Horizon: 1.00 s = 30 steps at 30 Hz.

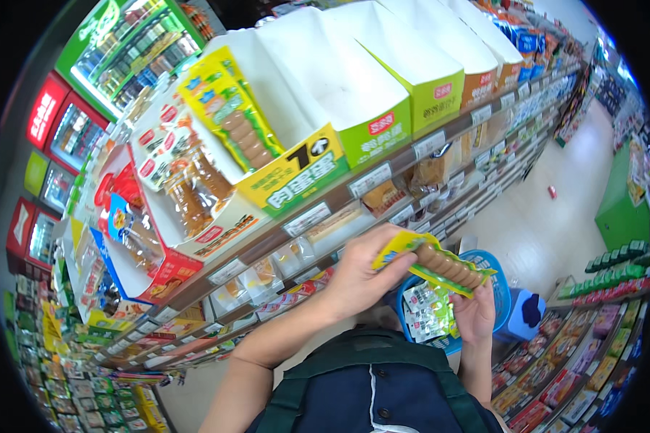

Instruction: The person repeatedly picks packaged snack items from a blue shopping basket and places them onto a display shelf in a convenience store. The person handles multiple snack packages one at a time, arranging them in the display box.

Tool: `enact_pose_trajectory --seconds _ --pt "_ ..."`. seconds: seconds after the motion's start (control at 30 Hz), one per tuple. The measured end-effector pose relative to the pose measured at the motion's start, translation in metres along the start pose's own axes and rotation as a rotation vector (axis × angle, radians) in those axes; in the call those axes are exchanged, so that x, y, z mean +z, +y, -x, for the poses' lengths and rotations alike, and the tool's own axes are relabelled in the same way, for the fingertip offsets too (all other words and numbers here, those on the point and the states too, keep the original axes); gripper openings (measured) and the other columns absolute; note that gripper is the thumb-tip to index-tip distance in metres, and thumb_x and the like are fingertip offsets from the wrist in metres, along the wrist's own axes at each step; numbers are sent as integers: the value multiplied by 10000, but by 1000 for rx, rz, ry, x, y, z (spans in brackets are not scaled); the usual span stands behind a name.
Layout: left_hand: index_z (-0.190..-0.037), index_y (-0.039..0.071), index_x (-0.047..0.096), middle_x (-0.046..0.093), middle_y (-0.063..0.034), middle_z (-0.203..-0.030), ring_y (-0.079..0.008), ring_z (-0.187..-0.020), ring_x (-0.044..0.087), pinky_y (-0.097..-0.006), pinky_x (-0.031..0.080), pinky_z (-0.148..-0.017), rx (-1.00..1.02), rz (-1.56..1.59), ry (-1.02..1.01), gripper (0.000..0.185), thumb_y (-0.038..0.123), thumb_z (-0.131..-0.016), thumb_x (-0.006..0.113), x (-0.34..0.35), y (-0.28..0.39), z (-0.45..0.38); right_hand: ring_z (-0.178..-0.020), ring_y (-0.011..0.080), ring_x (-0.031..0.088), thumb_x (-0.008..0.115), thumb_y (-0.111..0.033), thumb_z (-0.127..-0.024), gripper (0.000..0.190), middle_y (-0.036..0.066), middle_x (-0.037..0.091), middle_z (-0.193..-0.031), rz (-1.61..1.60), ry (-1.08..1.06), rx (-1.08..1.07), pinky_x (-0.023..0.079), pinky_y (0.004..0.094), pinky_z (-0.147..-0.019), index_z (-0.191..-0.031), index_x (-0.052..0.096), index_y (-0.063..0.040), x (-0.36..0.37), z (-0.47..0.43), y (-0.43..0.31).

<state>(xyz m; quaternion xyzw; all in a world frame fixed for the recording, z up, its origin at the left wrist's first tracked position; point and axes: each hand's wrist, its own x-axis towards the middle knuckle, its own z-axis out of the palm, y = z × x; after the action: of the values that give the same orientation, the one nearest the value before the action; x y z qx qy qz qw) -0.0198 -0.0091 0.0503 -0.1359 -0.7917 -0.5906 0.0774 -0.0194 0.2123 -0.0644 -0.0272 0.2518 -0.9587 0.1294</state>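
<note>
In my left hand (365,268) is a yellow-and-green snack packet (448,264), gripped at its left end with the thumb on top. A window in the packet shows a row of brown, rounded pieces. The fingers of my right hand (475,314) hold its other end from below. Under the packet is a blue plastic basket (499,300), partly hidden by my right hand, with green and white snack packets (428,311) inside. Ahead on the shelf, similar yellow packets (235,116) stand in a yellow-and-green display carton (295,176).
More display cartons (379,135) line the shelf, several with bare white interiors showing. Lower shelves (330,222) hold packaged foods behind price tags. A blue bin (520,316) stands beside the basket. Packed shelves (569,368) flank my right, and drinks coolers (135,59) stand far left.
</note>
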Motion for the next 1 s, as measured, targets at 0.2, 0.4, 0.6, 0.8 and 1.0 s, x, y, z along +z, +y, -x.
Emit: enact_pose_trajectory --seconds 0.2,0.4,0.6,0.8,1.0 --pt "-890 -24 612 607 -84 -863 -140 -729 581 -236 461 -648 321 -428 172 161 -45 -731 603 -80 96 21 -967 178 568 572 34 -794 228 117 565 -1068 472 -527 99 470 296 -825 -1005 503 -14 82 -37 0" --pt "-957 -4 627 643 -31 -789 -93 -643 593 -204 479 -593 550 -732 639 202 113 -794 653 -146 168 9 -982 162 565 531 70 -808 215 131 555 -1083 639 -779 -110 460 274 -839 -1010 509 -4 145 -62 -7" --pt "-961 2 593 582 9 -780 -62 -698 536 -211 444 -644 451 -772 503 141 70 -843 556 -186 200 -30 -972 162 565 521 84 -806 206 144 552 -1078 709 -759 -215 462 277 -843 -998 513 10 157 -74 -12" --pt "-869 -10 613 599 -2 -733 -67 -661 525 -228 438 -607 212 -832 357 106 64 -810 563 -199 173 -63 -952 154 567 531 61 -811 187 128 550 -1076 741 -690 -183 453 260 -828 -991 523 12 142 -79 -4" --pt "-1006 7 613 628 -177 -825 -274 -726 617 -330 480 -700 199 -1132 182 322 206 -754 637 -210 133 -76 -946 143 564 523 58 -810 181 117 549 -1077 765 -652 -148 453 251 -820 -985 529 15 135 -82 3"
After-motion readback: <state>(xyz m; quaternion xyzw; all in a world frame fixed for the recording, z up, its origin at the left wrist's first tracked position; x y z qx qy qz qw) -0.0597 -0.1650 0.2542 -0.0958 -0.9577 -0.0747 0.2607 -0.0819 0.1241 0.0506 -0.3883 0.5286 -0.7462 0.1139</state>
